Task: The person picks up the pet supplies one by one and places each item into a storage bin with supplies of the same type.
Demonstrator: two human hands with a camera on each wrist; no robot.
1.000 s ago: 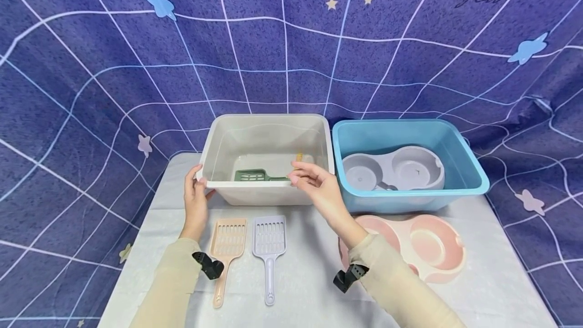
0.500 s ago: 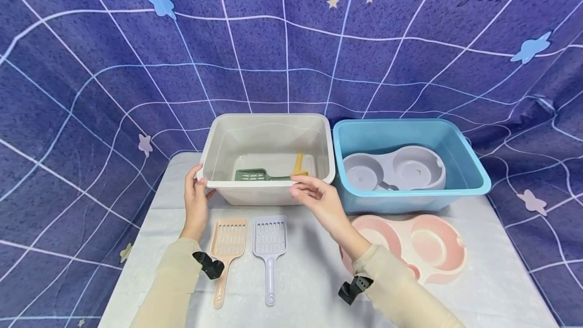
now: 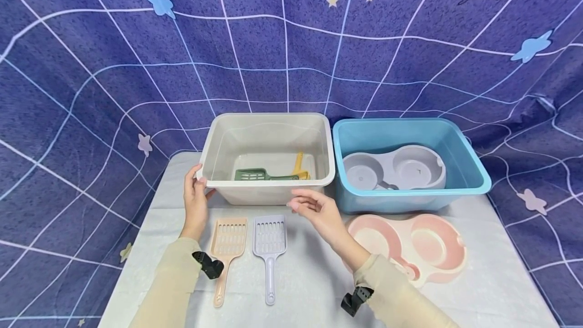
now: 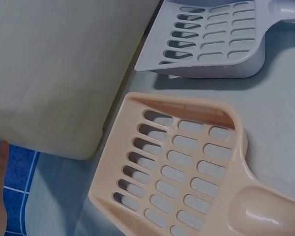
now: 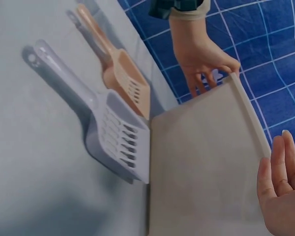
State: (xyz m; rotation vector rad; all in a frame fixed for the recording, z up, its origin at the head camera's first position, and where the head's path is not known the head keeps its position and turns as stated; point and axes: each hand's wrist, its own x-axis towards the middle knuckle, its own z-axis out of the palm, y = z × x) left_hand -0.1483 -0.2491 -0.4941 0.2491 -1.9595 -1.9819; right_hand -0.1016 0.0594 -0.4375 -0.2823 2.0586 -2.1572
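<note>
My left hand [image 3: 196,201] grips the left front corner of a light grey plastic bin [image 3: 268,192]; in the right wrist view its thumb lies at the rim. Just in front of the bin's front wall, my right hand [image 3: 319,214] holds nothing, its fingers extended. Inside the bin lie a green litter scoop [image 3: 251,174] and a yellow litter scoop [image 3: 298,167], partly hidden by the front rim. On the table before the bin lie a peach litter scoop [image 3: 229,239] and a lavender litter scoop [image 3: 269,239], side by side, handles toward me.
Right of the grey bin stands a blue bin [image 3: 410,194] holding a grey double pet bowl [image 3: 387,161]. A pink double pet bowl [image 3: 434,247] sits on the table [image 3: 309,287] near my right forearm. A patterned blue cloth [image 3: 255,39] hangs behind.
My right hand has drawn back from over the grey bin's front rim to before its wall, uncovering the yellow litter scoop. My left hand keeps its grip.
</note>
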